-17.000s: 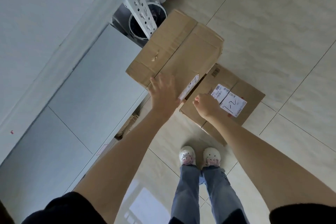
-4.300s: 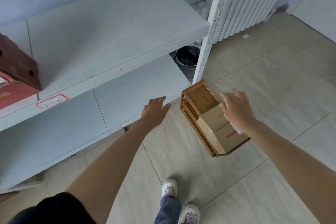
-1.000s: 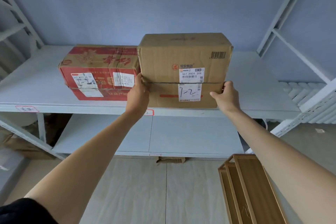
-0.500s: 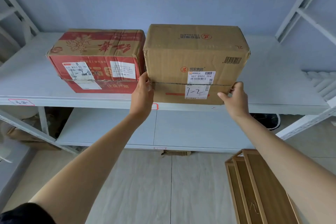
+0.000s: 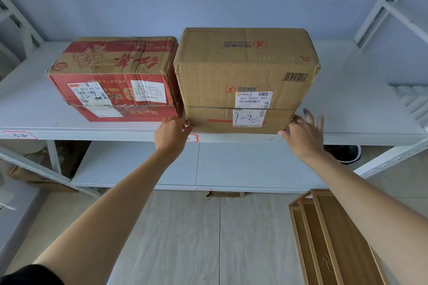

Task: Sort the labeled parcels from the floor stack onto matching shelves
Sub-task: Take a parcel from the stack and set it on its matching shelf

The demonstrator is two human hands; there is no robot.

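Parcel: brown box (image 5: 245,81) marked 1-2 sits on the shelf (image 5: 347,109), centre frame, touching the red box (image 5: 113,78).
Left hand (image 5: 171,136): fingers curled, at the lower-left corner.
Right hand (image 5: 303,134): fingers spread, gripping nothing.
Tip: square it flush, label outward, then let go.

Bare forearms, black short sleeve (image 5: 30,275) at left shoulder.
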